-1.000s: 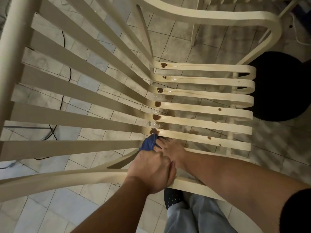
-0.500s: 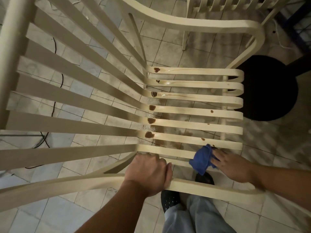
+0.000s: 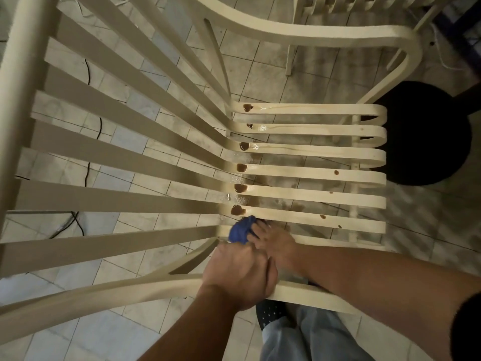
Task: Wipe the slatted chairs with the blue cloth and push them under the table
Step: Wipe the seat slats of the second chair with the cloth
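R grip (image 3: 273, 241) curled on cloth (image 3: 240, 230), soft wad, at chair (image 3: 312, 195) seat-back bend | L grip (image 3: 238, 276) wrapped tight on armrest (image 3: 130, 295) | chair stiff, prob light: hold armrest | spills (image 3: 238, 210) slick, press firm

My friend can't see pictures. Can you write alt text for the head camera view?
A right hand holds a blue cloth on the seat of a cream slatted chair beside brown puddles. The left hand grips the armrest above a tiled floor.
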Available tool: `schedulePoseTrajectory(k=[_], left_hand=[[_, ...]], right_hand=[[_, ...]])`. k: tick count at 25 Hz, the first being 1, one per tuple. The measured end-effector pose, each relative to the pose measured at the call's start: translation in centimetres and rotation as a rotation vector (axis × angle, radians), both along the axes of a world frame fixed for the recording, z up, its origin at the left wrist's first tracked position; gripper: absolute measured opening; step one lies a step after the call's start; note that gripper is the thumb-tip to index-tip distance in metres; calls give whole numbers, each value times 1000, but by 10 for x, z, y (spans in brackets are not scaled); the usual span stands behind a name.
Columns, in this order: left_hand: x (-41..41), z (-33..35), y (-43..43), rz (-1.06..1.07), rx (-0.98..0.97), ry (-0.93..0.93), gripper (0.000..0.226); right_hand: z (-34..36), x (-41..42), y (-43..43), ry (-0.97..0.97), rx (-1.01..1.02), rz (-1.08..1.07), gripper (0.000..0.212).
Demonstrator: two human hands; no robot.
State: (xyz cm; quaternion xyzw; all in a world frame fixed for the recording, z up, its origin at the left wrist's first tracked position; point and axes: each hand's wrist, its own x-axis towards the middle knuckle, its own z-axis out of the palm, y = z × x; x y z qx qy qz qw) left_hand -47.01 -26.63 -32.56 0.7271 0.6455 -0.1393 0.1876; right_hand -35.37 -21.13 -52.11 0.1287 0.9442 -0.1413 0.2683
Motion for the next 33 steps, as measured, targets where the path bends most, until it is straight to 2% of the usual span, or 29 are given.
schedulePoseTrajectory(k=[4,7,8,10,13,17,20,24,29,31,33], left_hand=[[-1,0,-1,-7,20,-4,45],[0,1,-1,19,16,-8,46],[0,1,-1,18,10,-11,46],[0,0,-1,-7,-7,-5,47],[0,3,0,-35,-23,-30,50],[0,5,-2,6,52,-74,63],[0,5,-1,0,44,-72,64],[0,5,-1,19,49,-72,61],[1,2,-1,13,56,-34,56],[0,0,-1,-6,30,12,50],[-1,0,-2,0,15,16,44]], right_hand=[[0,-36,-7,59,-22,3,49],[8,-22,3,124,28,3,33],[10,-12,7,118,22,-16,35],[7,19,9,27,-21,-62,55],[20,88,23,33,10,-99,72],[51,182,48,-48,99,-119,78],[51,202,53,-191,70,-148,76],[34,164,36,-193,24,-130,63],[22,41,9,-117,-52,-146,58],[14,-4,-9,-192,-118,-68,49],[2,-31,-17,-122,-131,-206,41]])
